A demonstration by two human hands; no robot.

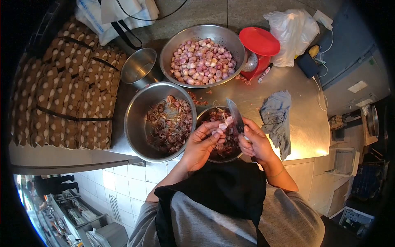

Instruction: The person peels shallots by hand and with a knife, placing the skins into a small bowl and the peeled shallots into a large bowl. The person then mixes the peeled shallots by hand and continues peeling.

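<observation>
Pinched in the fingers of my left hand (202,142) is a pale pink shallot (224,125) with stringy roots. My right hand (258,142) grips a knife (233,111), its blade pointing up and close beside the shallot. Both hands are over a small metal bowl (230,157) of reddish skins and peelings, partly hidden by them. To the left, a larger metal bowl (131,138) holds shallots with dry skins and roots. Behind them, a wide metal colander (166,41) is filled with peeled shallots (201,61).
Egg trays (66,90) full of eggs are stacked at left. A metal pot (140,68) stands beside the colander. A red scale (260,42), a white plastic bag (292,35) and a grey cloth (276,117) occupy the right side of the steel table (310,127). Another person (51,185) is at far left.
</observation>
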